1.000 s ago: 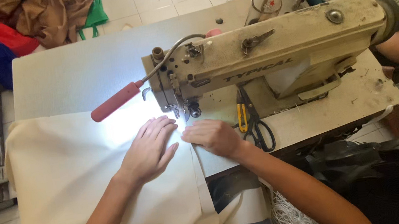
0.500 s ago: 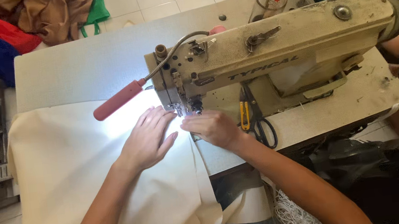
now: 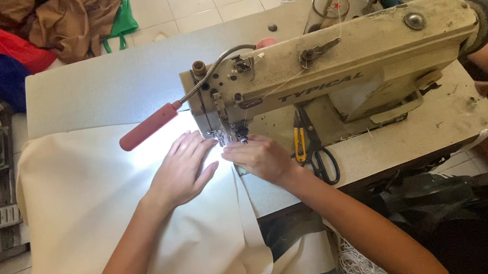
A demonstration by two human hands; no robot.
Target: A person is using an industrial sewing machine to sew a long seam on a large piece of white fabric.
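Both hands lie flat on cream cloth [image 3: 111, 223] at the needle of a sewing machine [image 3: 336, 74]. Left hand [image 3: 183, 173] is spread palm-down, fingers open and pressing, nothing pinched; right hand [image 3: 259, 157] sits just beside the presser foot, fingertips bent down on the cloth edge, holding nothing else. The cloth covers the left of the counter [image 3: 106, 89] and hangs off the near edge; its seam edge runs under the foot. To do this well: keep left palm flat to feed evenly, right fingertips guiding the edge straight, clear of the needle, no tugging. Red-handled lamp [image 3: 148, 126] lights the spot; scissors [image 3: 315, 153] lie to the right, untouched. Versus the earlier frames: hands have crept closer to the foot, left fingers now reach further into the lit patch; the view has shifted slightly, the scissors have not moved.
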